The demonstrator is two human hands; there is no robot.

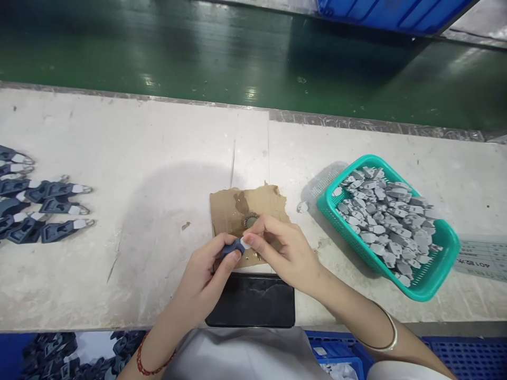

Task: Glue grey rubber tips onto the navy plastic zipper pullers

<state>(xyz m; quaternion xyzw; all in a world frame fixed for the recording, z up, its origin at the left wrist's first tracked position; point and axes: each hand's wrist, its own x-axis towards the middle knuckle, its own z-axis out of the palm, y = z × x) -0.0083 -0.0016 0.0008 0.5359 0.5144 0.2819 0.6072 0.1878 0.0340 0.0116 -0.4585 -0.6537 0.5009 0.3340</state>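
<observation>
Above the cardboard piece [224, 211], my left hand [204, 274] grips a dark blue plastic part [233, 248] between thumb and fingers. My right hand [283, 250] pinches a small light grey piece [245, 243] against the end of that blue part. Just beyond my fingertips, a small round cap [251, 221] lies on the stained cardboard. A black phone-like slab [251, 303] rests on the table directly below my hands.
To the right stands a green basket [327, 203] heaped with small grey pieces [390, 221]; one loose grey piece [302, 207] lies beside it. Several blue parts with light tips [59, 229] lie at the left. A green conveyor belt [178, 58] runs behind the table.
</observation>
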